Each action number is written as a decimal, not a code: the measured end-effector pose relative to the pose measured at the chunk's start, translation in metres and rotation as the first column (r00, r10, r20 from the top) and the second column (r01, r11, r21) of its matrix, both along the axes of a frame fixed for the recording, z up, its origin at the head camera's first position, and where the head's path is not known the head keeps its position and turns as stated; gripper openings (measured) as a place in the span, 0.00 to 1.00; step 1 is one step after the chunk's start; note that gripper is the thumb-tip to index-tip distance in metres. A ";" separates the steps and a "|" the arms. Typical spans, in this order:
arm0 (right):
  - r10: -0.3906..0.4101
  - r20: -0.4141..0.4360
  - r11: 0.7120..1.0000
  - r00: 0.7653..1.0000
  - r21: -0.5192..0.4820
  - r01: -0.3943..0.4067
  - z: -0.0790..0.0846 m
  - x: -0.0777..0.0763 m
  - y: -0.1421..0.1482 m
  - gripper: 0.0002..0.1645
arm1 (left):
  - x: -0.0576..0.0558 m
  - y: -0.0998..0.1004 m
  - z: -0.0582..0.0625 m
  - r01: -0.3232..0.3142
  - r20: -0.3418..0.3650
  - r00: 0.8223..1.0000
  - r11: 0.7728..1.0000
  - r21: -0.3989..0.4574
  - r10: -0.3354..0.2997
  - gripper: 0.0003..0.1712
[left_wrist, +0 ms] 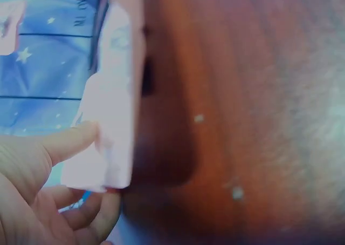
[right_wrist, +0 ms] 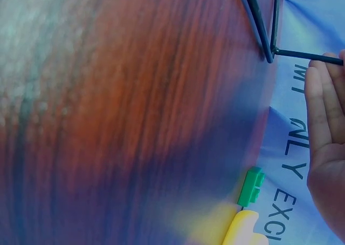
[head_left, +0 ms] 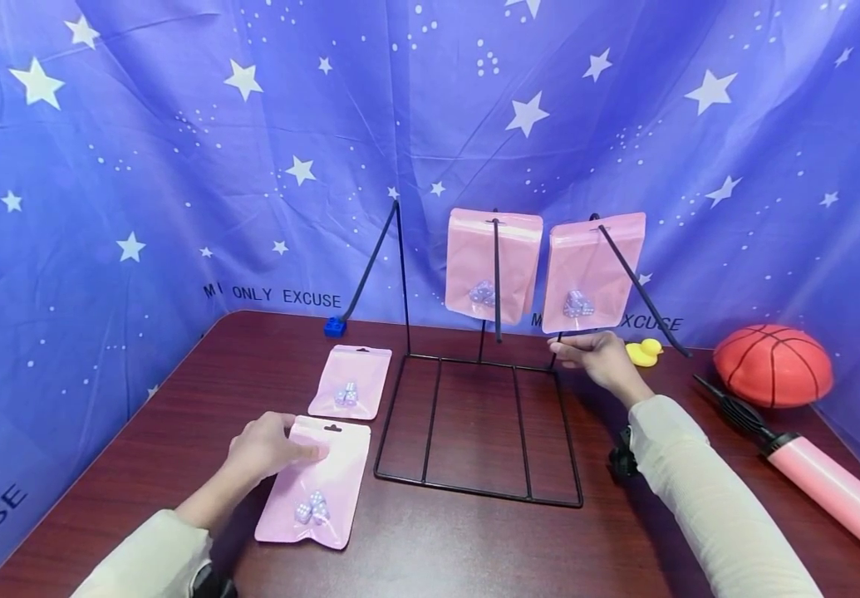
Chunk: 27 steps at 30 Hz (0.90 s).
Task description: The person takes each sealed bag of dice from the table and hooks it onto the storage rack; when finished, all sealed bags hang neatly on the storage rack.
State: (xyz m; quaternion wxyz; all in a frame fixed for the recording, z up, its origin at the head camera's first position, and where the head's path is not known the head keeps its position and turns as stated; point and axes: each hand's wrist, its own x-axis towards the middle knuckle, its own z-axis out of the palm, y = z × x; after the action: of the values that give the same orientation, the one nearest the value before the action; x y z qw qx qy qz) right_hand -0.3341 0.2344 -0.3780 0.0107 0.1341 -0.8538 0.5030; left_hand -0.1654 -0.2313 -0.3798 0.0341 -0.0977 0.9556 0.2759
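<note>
My left hand (head_left: 268, 453) pinches the top edge of a pink zip pouch (head_left: 317, 477) with clear-looking dice in it. In the left wrist view, the thumb (left_wrist: 75, 142) lies on one face, fingers curl at the other, and a shadow falls on the table beside it. Just behind, a second pink pouch (head_left: 352, 378) lies flat. My right hand (head_left: 600, 357) holds a rear upright of the black wire rack (head_left: 478, 490), its fingers fairly straight in the right wrist view. Pink pouches hang on the middle hook (head_left: 498, 291) and the right hook (head_left: 642, 286).
The rack's left hook (head_left: 370, 262) bears no pouch; a blue block (head_left: 335, 326) is near its tip. At right are a yellow duck (head_left: 645, 353), a green block (right_wrist: 251, 186), a red ball (head_left: 774, 365) and a pink hand pump (head_left: 833, 490). A starry curtain backs the table.
</note>
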 end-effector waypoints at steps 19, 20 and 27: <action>0.006 0.017 0.999 1.000 0.033 -0.006 0.005 0.003 0.000 0.24 | 0.015 -0.013 0.068 0.404 -0.142 0.909 0.746 0.529 -0.392 0.19; 0.007 0.019 0.999 1.000 0.032 -0.008 0.004 0.003 0.000 0.24 | 0.017 -0.012 0.075 0.425 -0.163 0.901 0.749 0.509 -0.401 0.19; 0.008 0.010 0.999 1.000 0.045 -0.008 0.003 0.002 0.001 0.24 | 0.024 0.003 0.120 0.488 -0.293 0.870 0.780 0.392 -0.397 0.12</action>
State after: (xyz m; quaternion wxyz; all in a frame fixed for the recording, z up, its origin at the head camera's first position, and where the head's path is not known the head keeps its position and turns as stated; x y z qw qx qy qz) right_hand -0.3319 0.2349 -0.3750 0.0016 0.1353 -0.8644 0.4843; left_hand -0.1413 -0.2278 -0.2598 0.0266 0.1686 0.8585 0.4836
